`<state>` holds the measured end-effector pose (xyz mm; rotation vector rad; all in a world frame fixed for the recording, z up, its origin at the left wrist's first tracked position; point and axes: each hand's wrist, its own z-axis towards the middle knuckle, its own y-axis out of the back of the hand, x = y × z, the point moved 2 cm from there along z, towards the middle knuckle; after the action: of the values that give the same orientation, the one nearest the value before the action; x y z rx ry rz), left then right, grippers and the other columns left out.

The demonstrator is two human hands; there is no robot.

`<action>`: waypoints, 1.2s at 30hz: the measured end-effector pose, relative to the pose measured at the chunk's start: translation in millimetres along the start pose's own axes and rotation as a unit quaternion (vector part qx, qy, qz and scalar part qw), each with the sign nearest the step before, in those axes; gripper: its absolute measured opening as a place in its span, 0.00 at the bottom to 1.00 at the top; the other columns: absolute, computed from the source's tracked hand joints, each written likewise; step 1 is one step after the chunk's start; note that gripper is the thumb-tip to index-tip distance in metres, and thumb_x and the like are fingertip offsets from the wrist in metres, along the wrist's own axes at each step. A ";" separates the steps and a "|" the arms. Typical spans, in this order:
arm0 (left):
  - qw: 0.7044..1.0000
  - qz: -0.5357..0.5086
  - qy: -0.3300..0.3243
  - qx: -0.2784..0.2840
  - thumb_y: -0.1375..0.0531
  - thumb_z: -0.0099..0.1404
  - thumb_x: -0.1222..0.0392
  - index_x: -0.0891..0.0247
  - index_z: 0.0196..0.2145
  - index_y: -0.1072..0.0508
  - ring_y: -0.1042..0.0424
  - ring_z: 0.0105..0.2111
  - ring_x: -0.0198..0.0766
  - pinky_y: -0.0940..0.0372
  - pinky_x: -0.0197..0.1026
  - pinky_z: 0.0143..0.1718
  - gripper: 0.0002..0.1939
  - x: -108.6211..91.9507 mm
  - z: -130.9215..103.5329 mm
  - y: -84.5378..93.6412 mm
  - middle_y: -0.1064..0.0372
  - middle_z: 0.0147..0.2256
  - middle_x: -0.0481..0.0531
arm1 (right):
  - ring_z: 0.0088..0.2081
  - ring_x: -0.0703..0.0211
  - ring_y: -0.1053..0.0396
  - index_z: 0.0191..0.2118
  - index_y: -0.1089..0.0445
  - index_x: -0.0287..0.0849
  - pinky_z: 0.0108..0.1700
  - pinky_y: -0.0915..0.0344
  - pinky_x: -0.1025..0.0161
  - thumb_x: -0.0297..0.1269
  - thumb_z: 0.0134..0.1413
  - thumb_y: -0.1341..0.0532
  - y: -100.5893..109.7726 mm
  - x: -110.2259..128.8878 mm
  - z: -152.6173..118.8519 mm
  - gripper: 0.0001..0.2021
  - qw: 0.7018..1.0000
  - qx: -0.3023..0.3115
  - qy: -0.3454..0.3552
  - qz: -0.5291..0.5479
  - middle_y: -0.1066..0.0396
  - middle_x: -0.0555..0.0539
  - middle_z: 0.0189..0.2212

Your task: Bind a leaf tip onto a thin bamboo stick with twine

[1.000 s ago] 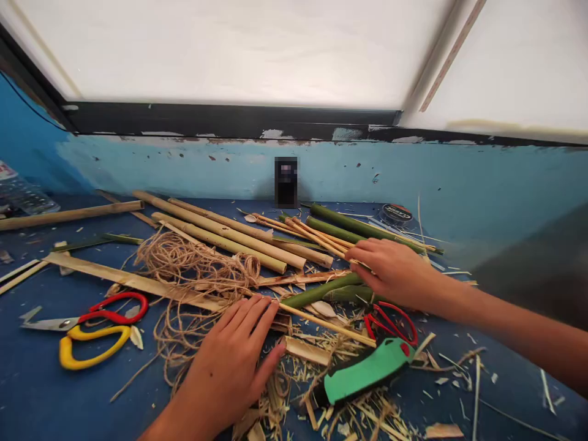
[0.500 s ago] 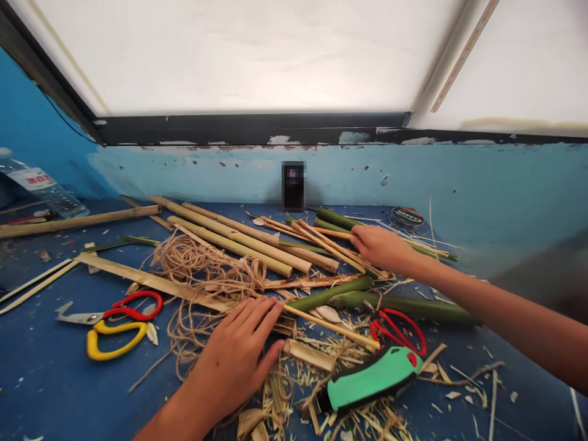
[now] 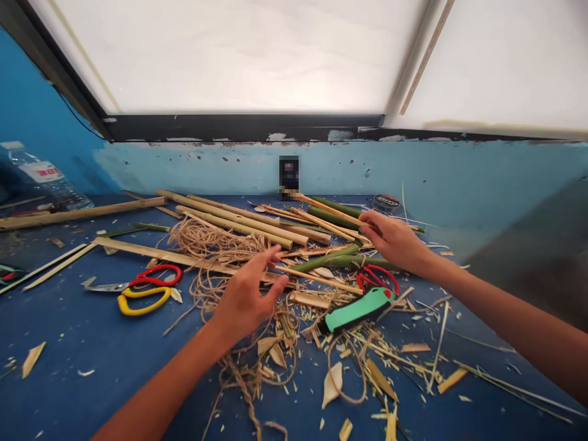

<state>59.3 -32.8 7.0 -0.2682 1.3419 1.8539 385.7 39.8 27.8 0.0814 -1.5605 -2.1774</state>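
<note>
- Bamboo sticks (image 3: 321, 222), thin and tan, lie in a loose bundle at the tips of the right hand (image 3: 395, 240); the fingers curl down over the near ends, thumb beneath, seemingly closing on a few, though I cannot tell whether any is truly pinched.
- Just past those fingertips lie green stalks (image 3: 337, 214), and under the palm another green stalk (image 3: 328, 260) runs toward the left hand, so the sticks sit on top of the pile where fingers can get at them.
- Left hand (image 3: 245, 300) hovers above the table (image 3: 92, 367) with fingers spread and nothing held; the index points toward a split strip (image 3: 151, 254) that passes just beyond the fingertips.
- Twine (image 3: 206, 242) lies tangled just beyond the left fingers, draped over the strip and thick canes (image 3: 239, 219).
- Below the right wrist sits a green-handled tool (image 3: 356, 310) beside red scissors (image 3: 379, 278), likely parked within reach of that hand.
- Well left of the left hand lie red-and-yellow shears (image 3: 140, 289); shavings (image 3: 331, 383) are scattered beneath and between both forearms.
</note>
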 end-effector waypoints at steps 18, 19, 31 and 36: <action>0.906 -0.331 0.047 -0.259 0.38 0.64 0.45 0.62 0.29 0.30 0.37 0.19 0.27 0.38 0.30 0.21 0.17 21.8 24.5 52.2 0.34 0.22 0.44 | 0.24 0.66 0.46 0.42 0.28 0.44 0.26 0.49 0.65 0.44 0.69 0.43 7.1 32.1 -109.7 0.11 0.972 -0.030 0.012 0.233 0.39 0.54 0.24; 0.907 -0.317 0.049 -0.272 0.39 0.65 0.46 0.61 0.28 0.31 0.39 0.19 0.27 0.39 0.30 0.21 0.16 31.6 28.8 60.4 0.36 0.21 0.44 | 0.23 0.66 0.48 0.42 0.28 0.45 0.25 0.50 0.65 0.45 0.69 0.43 7.1 27.8 -109.4 0.11 0.969 -0.037 -0.005 0.244 0.41 0.55 0.22; 0.908 0.176 -0.373 -0.071 0.29 0.59 0.53 0.58 0.59 0.32 0.26 0.47 0.45 0.33 0.48 0.51 0.32 -25.1 -4.0 25.4 0.26 0.50 0.56 | 0.29 0.64 0.33 0.49 0.26 0.44 0.33 0.38 0.65 0.33 0.66 0.40 -3.6 38.3 -118.3 0.09 0.977 -0.080 0.155 0.126 0.25 0.48 0.34; 0.911 0.167 -0.376 0.031 0.40 0.71 0.63 0.63 0.50 0.27 0.24 0.36 0.36 0.32 0.38 0.39 0.11 -22.6 -3.6 18.0 0.22 0.38 0.51 | 0.30 0.61 0.30 0.50 0.28 0.44 0.34 0.37 0.63 0.30 0.64 0.39 -6.1 36.4 -118.2 0.10 0.969 -0.111 0.199 0.097 0.24 0.47 0.34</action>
<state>60.2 -48.7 31.3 0.6949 0.9200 1.8814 387.4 -77.4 -12.1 0.2659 -1.0523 -2.0140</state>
